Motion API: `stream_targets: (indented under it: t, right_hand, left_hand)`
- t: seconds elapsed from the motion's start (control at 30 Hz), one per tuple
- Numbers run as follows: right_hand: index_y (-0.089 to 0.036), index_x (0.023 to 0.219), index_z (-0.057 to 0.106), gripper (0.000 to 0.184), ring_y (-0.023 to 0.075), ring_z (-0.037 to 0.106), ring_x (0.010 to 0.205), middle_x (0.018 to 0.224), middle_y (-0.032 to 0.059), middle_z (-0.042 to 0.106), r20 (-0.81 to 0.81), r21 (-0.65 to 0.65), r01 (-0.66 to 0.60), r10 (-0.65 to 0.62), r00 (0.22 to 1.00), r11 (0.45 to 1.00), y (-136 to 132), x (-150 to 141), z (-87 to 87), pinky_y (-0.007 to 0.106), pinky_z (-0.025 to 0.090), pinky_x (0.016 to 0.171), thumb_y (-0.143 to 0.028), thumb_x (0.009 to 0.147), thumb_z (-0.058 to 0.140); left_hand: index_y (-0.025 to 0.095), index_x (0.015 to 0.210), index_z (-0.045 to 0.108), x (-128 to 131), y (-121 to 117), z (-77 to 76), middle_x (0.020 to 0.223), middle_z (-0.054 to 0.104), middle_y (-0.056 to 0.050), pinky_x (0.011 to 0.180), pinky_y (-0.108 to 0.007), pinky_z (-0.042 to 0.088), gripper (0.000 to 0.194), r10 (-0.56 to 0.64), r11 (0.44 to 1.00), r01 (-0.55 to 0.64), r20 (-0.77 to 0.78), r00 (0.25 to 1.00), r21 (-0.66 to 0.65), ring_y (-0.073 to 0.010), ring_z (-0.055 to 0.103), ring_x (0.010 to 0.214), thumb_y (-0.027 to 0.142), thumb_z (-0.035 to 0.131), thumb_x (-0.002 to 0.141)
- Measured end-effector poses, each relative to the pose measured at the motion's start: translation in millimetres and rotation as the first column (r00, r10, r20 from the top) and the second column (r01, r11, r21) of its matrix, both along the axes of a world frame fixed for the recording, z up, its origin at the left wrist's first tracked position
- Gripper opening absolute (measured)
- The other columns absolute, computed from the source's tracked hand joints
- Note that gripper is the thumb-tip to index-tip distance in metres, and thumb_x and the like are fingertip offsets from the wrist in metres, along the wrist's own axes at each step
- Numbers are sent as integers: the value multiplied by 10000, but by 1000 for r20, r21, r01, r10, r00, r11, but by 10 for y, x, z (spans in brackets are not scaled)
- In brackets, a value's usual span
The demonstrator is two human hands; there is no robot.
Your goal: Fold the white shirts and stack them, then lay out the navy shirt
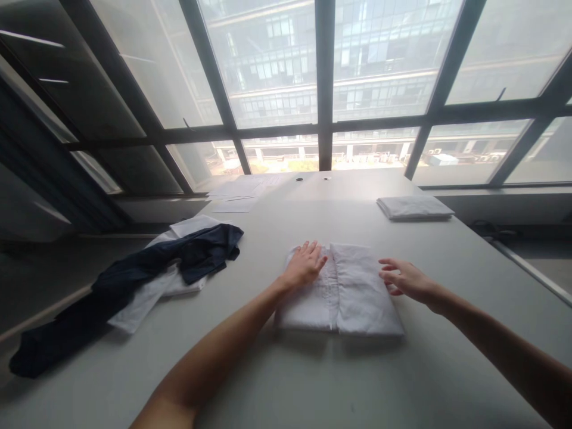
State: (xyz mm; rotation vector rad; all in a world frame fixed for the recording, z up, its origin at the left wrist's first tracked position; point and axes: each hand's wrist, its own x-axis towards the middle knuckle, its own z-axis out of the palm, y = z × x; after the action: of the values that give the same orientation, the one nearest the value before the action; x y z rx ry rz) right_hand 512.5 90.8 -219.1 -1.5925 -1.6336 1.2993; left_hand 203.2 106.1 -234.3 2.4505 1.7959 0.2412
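In front of me a folded white garment (pixel 364 298) lies flat on the white table (pixel 286 381). A seam or fold line runs down its middle, front to back. My left hand (pixel 304 265) rests flat on the garment's left half, fingers spread. Beside the right edge is my right hand (pixel 404 279), its fingers apart and slightly curled, with the fingertips at the cloth's side. Whether those fingertips touch the cloth I cannot tell. Nothing shows between the fingers of either hand.
At the back right sits another folded white cloth (pixel 415 207). Dark navy clothing (pixel 147 268) lies heaped with white cloth (pixel 145 301) on the left, hanging past the table's edge. Paper sheets (pixel 239 193) lie at the back left. Large windows (pixel 268 65) stand behind the table.
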Motion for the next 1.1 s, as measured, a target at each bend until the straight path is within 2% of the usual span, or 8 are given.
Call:
stream_targets:
  t: [0.17,0.3,0.4,0.53,0.67,0.83,0.97,1.1]
  right_hand:
    - [-135,1373,534,593,223,731,870,1220,193,677,-59,-161,8,-18,998,987,-36,62,91,336,633,719,-395,864,692]
    - [-133,1365,518,621,227,744,858,1124,171,722,-88,-235,3,-24,996,972,14,85,120,344,624,749,-404,843,717]
    - [-148,1332,541,558,217,744,837,1092,151,738,-77,-246,15,-34,996,969,27,60,128,322,613,723,-383,851,700]
    - [-143,1315,545,506,193,734,803,1151,156,718,-81,-236,40,-61,995,971,-1,11,138,313,608,719,-362,876,666]
    - [-147,1331,523,557,197,731,811,1170,158,706,-152,-256,68,-109,982,964,-34,20,145,330,615,747,-360,851,711]
    - [-157,1198,609,465,150,694,752,1050,102,722,-251,-335,15,-105,962,942,38,56,65,265,587,700,-355,814,781]
    - [-159,1128,649,432,103,630,681,929,44,687,-346,-357,-84,-49,937,930,95,46,-24,220,537,630,-370,792,820]
    - [-204,1308,559,644,107,605,696,856,-12,640,-443,-261,-111,-17,896,959,33,7,45,238,530,662,-309,751,864]
  left_hand:
    - [151,1553,402,-37,-41,83,1636,330,-160,1226,-558,223,603,-25,1000,24,8,1000,17,-352,229,1535,504,287,1078]
    - [197,1629,235,-121,-384,251,1692,161,-136,1252,-524,152,863,-300,951,300,6,954,-78,-336,89,1565,728,403,969]
    - [181,1643,174,-146,-662,214,1694,118,-143,1263,-508,89,942,-405,907,400,-10,914,-128,-324,43,1569,777,376,944]
    - [140,1636,199,-101,-827,110,1687,137,-159,1266,-512,66,918,-396,917,393,-27,918,-65,-323,37,1569,757,325,968]
    - [113,1614,269,-41,-710,178,1677,198,-156,1272,-472,134,801,-304,952,304,5,953,19,-296,102,1568,654,321,1025]
    - [75,1567,359,33,-255,122,1645,305,-158,1255,-448,216,565,-152,984,149,15,988,93,-258,230,1545,326,322,1062]
    - [70,1544,399,64,66,-73,1621,354,-169,1242,-512,218,566,-124,992,124,-19,992,21,-308,263,1530,350,352,1054]
    - [61,1548,386,42,83,-85,1624,343,-183,1247,-502,200,571,-124,992,124,-6,992,8,-304,260,1531,368,321,1071]
